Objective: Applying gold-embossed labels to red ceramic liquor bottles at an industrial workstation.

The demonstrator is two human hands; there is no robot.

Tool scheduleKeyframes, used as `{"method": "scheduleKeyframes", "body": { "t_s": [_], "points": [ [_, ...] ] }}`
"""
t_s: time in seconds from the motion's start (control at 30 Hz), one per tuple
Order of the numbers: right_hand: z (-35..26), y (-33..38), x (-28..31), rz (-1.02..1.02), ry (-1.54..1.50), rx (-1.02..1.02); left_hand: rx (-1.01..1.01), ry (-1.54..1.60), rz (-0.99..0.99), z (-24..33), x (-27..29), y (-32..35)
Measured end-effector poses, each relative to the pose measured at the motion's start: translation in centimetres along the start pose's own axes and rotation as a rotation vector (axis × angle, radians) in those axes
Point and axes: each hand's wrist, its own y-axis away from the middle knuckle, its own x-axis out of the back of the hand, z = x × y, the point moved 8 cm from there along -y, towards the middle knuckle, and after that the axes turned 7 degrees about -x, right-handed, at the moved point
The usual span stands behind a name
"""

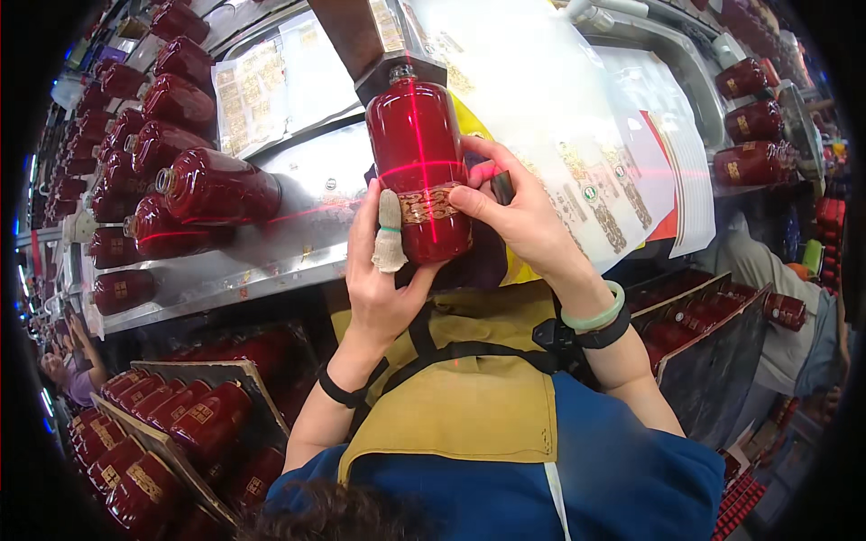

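Observation:
A red glass bottle (417,131) leans in front of me, its clear neck against a dark metal stand and red laser lines crossing its body. My left hand (374,288) is closed around its lower left side. One left finger wears a pale cloth finger cover (389,236) tied with green thread. On the bottle's lower part sits a gold patterned decal band (426,206). My right hand (528,216) grips the right side, its thumb pressing the decal's right end. A small dark flat piece (502,187) shows among the right fingers; its kind is unclear.
Many red bottles (224,185) crowd the left of the metal table. Sheets of gold decals (591,194) lie to the right, beside a metal sink (654,41). Below the table, wooden crates (244,374) hold more bottles on both sides. Another person (81,370) is at far left.

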Motion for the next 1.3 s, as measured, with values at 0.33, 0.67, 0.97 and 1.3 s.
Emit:
{"method": "scheduleKeyframes", "body": {
  "t_s": [0.33,0.67,0.97,1.3],
  "points": [
    [-1.1,0.8,2.1,0.023,-0.240,0.063,0.018,-0.390,-0.236,4.2,-1.7,-2.5],
    [-1.8,0.8,2.5,0.287,0.231,0.247,0.293,0.164,-0.054,-2.1,-0.2,-1.5],
    [-2.4,1.0,1.5,0.064,0.150,0.114,0.273,0.419,-0.094,-1.0,1.2,-2.2],
    [-0.1,0.2,0.6,-0.059,0.158,0.003,0.534,0.761,0.007,-3.3,-1.1,-1.4]
  ]
}}
